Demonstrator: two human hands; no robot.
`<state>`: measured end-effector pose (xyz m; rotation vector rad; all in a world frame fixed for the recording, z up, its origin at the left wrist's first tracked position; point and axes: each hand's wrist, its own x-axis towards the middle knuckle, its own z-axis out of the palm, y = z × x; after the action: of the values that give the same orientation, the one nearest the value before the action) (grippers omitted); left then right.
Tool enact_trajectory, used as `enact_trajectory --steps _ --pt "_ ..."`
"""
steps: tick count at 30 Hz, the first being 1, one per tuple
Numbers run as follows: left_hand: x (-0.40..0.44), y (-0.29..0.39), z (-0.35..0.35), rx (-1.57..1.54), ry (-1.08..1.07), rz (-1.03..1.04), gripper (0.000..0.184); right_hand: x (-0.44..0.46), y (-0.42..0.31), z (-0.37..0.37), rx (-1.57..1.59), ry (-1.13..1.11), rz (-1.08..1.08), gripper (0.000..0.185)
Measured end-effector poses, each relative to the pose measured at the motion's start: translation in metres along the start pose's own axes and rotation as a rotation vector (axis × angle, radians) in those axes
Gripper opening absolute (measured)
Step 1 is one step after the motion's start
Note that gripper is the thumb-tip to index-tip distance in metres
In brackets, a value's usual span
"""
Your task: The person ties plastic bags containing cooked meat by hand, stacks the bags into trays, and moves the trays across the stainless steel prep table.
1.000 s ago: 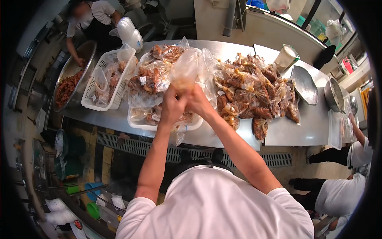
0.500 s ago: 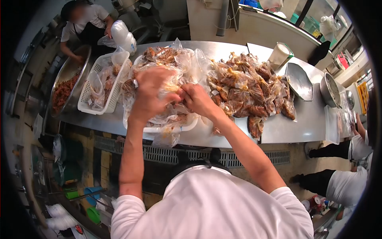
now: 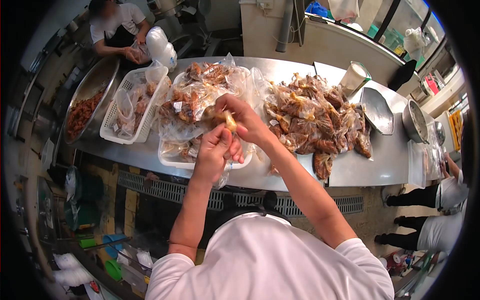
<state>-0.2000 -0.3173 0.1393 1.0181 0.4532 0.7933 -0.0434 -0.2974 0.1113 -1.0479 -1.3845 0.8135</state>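
My left hand [image 3: 216, 152] and my right hand [image 3: 241, 119] meet over the white tray [image 3: 175, 163], both closed on the gathered neck of a plastic bag [image 3: 230, 121]. The neck looks twisted and yellowish. Most of this bag is hidden behind my fingers. Around and beneath them, bags of brown meat [image 3: 187, 107] fill the tray, some with small white labels. Right of my hands lies a large heap of knotted bags of brown meat [image 3: 315, 117] on the steel table [image 3: 360, 167].
A white perforated basket [image 3: 145, 125] with bags and a steel bowl [image 3: 107, 75] of meat stand left. A co-worker [image 3: 120, 30] handles a bag behind the bowl. Rightward are a container [image 3: 354, 77], a dark metal tray [image 3: 377, 111], a pot [image 3: 415, 121] and other people [image 3: 442, 232].
My left hand has come back from over the tray's left part to meet my right hand at the bag neck. The co-worker's hand has left the bowl and is now at a bag.
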Motion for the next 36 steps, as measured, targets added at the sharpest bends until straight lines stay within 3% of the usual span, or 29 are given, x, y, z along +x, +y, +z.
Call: enact_trajectory --steps 2,6,8,10,12,14,15,17,18,19,21,23,24,26,27,28,30,34,35,36 --pt "0.001 0.011 0.0 -0.051 -0.076 -0.013 0.034 -0.002 -0.005 0.006 0.16 -0.188 -0.104 0.018" --pt "0.011 0.041 -0.053 -0.015 0.026 -0.057 0.031 -0.003 0.032 0.005 -0.102 -0.376 -0.004 0.016" --pt "0.014 0.033 -0.071 -0.243 0.117 -0.075 0.032 -0.004 0.031 0.009 -0.16 -0.359 0.12 0.015" --pt "0.003 0.022 -0.054 -0.213 0.182 -0.063 0.031 -0.006 0.014 0.019 -0.366 -0.022 0.034 0.019" --pt "-0.011 0.007 -0.023 -0.072 0.144 0.144 0.031 -0.001 0.008 0.023 -0.408 0.024 0.016 0.016" --pt "-0.022 -0.009 -0.004 -0.022 -0.028 0.125 0.03 0.004 0.008 0.028 0.338 -0.048 0.014 0.012" --pt "-0.02 -0.015 -0.004 -0.022 -0.023 0.127 0.03 0.0 -0.011 0.024 0.653 -0.156 0.133 0.012" --pt "-0.012 -0.034 -0.017 -0.158 -0.257 -0.107 0.026 -0.004 -0.007 0.019 0.665 -0.234 0.135 0.016" --pt "-0.006 -0.037 -0.029 -0.157 -0.252 -0.109 0.026 -0.007 -0.006 0.016 0.673 -0.303 0.134 0.02" --pt "0.005 -0.036 -0.047 0.618 -0.075 0.188 0.026 -0.01 -0.01 0.014 0.7 -0.308 0.239 0.016" --pt "0.022 -0.03 -0.076 1.386 0.118 0.49 0.027 -0.012 -0.003 0.022 0.639 -0.24 0.153 0.013" --pt "0.035 -0.022 -0.095 0.179 -0.093 0.129 0.02 -0.014 -0.002 0.025 0.483 -0.125 0.078 0.008" --pt "0.038 -0.017 -0.092 0.178 -0.094 0.126 0.02 -0.016 0.001 0.025 0.483 -0.123 0.079 0.008" --pt "0.04 -0.006 -0.086 0.608 0.093 0.208 0.011 -0.019 0.01 0.022 0.083 0.121 0.081 0.009" --pt "0.038 -0.001 -0.072 0.908 0.173 0.372 0.01 -0.021 0.018 0.027 0.19 0.202 0.169 0.011" --pt "0.035 0.003 -0.058 0.905 0.171 0.371 0.01 -0.023 0.017 0.026 0.188 0.204 0.17 0.011" --pt "0.027 0.004 -0.038 1.153 0.3 0.561 0.008 -0.025 0.013 0.026 0.063 0.291 0.222 0.014" --pt "0.016 -0.015 -0.034 1.131 0.305 0.653 0.036 -0.03 0.005 0.021 -0.026 0.298 0.333 0.017" --pt "0.013 -0.021 -0.032 1.138 0.283 0.611 0.052 -0.032 0.011 0.022 0.054 0.308 0.339 0.019" --pt "0.015 -0.025 -0.03 1.136 0.284 0.611 0.052 -0.032 0.014 0.024 0.133 0.314 0.345 0.022"
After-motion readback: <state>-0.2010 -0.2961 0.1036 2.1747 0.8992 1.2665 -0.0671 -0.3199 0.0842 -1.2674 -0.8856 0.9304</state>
